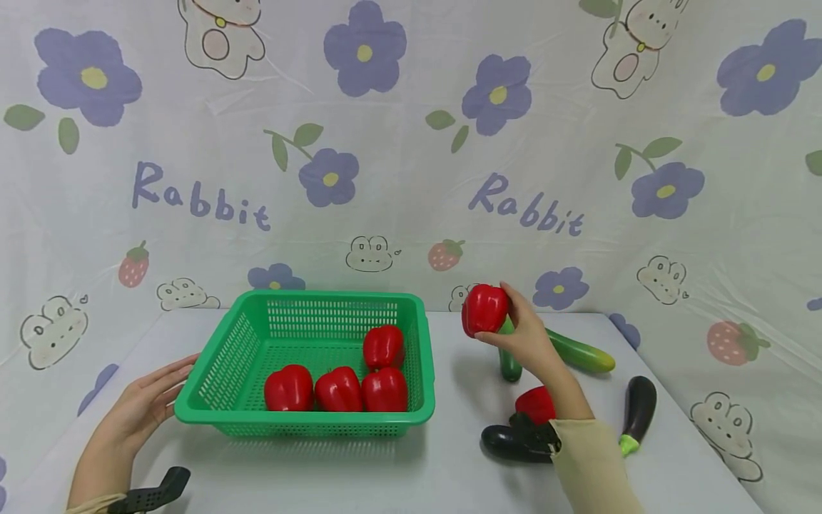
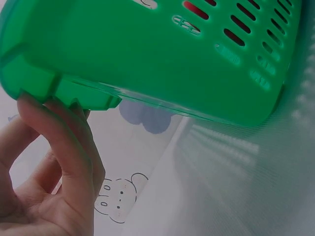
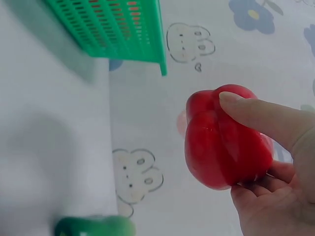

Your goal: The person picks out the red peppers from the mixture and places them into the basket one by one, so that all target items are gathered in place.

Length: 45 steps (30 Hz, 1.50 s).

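My right hand [image 1: 523,335] grips a red bell pepper [image 1: 484,310] between thumb and fingers, raised above the table to the right of the basket. In the right wrist view the thumb lies over the pepper [image 3: 226,140] and the other fingers curl beneath it. A green plastic basket [image 1: 308,417] holds several red bell peppers [image 1: 338,390], gathered at its front and right side. At the basket's left end, my left hand [image 1: 144,407] touches the rim. The left wrist view shows its fingertips just beneath the basket's edge [image 2: 83,93].
Right of the basket lie a green cucumber [image 1: 581,352], a shorter dark green vegetable [image 1: 510,365] and an eggplant [image 1: 639,410]. Another eggplant [image 1: 516,442] lies nearer, in front of a red bell pepper [image 1: 535,405] partly hidden by the right forearm. A patterned cloth [image 1: 411,164] hangs behind the table.
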Tool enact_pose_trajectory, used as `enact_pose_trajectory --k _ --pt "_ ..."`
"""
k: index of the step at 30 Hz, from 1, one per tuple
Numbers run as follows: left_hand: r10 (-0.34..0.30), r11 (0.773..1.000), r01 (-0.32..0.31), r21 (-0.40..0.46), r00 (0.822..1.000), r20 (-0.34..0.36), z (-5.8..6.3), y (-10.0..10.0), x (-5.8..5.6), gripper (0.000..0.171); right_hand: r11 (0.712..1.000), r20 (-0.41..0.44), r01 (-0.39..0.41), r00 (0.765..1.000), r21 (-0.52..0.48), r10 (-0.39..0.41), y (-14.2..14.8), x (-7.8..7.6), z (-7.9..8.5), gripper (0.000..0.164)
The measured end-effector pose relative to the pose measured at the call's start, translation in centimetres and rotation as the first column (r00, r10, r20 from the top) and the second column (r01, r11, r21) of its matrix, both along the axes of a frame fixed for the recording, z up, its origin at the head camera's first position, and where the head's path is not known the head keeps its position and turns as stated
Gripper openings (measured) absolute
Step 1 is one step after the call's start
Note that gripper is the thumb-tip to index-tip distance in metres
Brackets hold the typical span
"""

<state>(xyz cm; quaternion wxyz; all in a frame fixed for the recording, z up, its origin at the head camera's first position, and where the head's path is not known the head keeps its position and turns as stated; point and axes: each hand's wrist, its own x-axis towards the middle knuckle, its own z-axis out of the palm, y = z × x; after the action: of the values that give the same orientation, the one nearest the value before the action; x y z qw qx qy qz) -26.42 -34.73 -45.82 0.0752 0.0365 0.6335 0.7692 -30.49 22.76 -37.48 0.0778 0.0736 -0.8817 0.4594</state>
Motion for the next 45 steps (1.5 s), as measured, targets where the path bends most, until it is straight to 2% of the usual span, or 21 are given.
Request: enact_pose_trajectory --k 8,29,45 --pt "0.005 1.0 -0.005 0.002 1.0 0.0 -0.1 0.0 0.1 0.028 0.999 -0.044 -0.036 0.998 0.005 0.036 -2.5 -0.9 0.2 0.098" --pt "0.013 1.0 -0.013 -0.017 1.0 -0.001 -0.2 -0.2 -0.1 0.027 0.994 -0.073 -0.109 0.992 -0.014 0.108 -7.6 -2.3 1.3 0.095" --pt "0.024 1.0 -0.024 0.0 1.0 0.02 0.0 -0.1 -0.2 0.028 0.987 -0.06 -0.158 0.986 -0.034 0.156 -11.4 -2.8 1.6 0.094"
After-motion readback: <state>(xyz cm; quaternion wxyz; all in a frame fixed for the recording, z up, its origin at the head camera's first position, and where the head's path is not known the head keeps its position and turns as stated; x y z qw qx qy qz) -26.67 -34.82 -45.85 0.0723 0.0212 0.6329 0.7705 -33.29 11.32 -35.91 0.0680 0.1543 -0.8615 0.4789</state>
